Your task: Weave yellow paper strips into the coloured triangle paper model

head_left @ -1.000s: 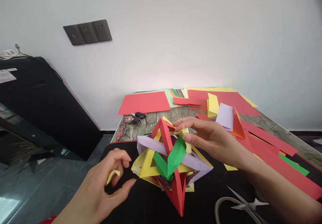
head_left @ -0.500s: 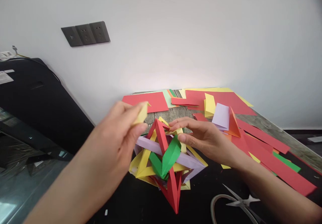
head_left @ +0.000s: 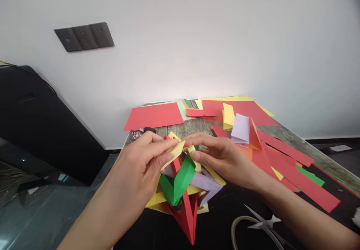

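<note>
The origami star (head_left: pixel 184 178), an openwork of sharply creased red, green, lilac and yellow struts, rests on the black mat (head_left: pixel 157 233). The left hand (head_left: pixel 137 160) pinches a folded pale-yellow strip (head_left: pixel 174 155); the right hand (head_left: pixel 227 160) grips the star's upper edge.

An openwork origami star (head_left: pixel 182 182) in 5 paper colours, red, green, lilac, yellow and pale yellow, sits at the lower centre of the frame, partly hidden at its left. Its red point (head_left: pixel 189 218) aims at the bottom edge, its lilac point (head_left: pixel 208 183) rightward. 1 folded pale yellow paper strip (head_left: pixel 174 154) slants over the star's upper part; whether they touch is unclear.
</note>
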Action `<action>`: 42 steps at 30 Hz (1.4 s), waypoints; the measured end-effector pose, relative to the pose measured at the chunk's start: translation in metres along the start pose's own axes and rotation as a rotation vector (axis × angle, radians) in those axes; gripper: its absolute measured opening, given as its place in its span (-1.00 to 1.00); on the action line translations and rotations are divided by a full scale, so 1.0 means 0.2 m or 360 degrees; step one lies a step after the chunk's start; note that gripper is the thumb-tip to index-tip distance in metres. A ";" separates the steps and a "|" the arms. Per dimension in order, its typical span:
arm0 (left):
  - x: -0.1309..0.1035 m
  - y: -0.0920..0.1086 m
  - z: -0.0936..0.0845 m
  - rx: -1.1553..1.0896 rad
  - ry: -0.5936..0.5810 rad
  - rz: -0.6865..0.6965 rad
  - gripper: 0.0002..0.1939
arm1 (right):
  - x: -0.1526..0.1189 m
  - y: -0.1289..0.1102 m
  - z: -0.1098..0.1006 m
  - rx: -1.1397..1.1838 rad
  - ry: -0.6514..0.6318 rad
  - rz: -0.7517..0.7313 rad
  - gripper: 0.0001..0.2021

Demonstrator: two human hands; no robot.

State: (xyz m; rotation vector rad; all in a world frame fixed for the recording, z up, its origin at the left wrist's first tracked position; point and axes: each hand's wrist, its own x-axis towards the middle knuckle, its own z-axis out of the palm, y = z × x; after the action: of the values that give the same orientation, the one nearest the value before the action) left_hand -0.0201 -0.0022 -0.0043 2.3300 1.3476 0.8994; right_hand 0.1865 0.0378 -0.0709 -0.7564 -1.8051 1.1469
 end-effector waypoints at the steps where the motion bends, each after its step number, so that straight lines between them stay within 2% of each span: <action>1: 0.00 0.00 0.01 0.0003 -0.0002 -0.0004 -0.71 | 0.00 0.00 0.00 0.0008 -0.0008 0.0012 -0.79; 14: 0.01 0.01 0.01 -0.0463 -0.0062 -0.0218 -0.77 | -0.01 0.01 0.02 0.0141 0.0015 -0.0036 -0.83; 26: 0.01 0.01 0.02 -0.0573 -0.0118 -0.0303 -0.78 | 0.00 0.01 0.02 0.0196 -0.0012 -0.0032 -0.85; 33: 0.02 0.04 0.00 -0.0569 -0.0217 -0.0464 -0.77 | 0.00 0.02 0.02 0.0201 -0.0015 -0.0069 -0.86; 42: 0.02 0.03 -0.01 -0.0597 -0.0247 -0.0467 -0.77 | 0.00 0.02 0.02 0.0235 -0.0024 -0.0063 -0.87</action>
State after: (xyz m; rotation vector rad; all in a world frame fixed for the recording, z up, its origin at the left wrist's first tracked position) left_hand -0.0149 -0.0029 0.0016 1.8248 1.2850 0.7825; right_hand 0.1834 0.0382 -0.0758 -0.6247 -1.7187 1.2473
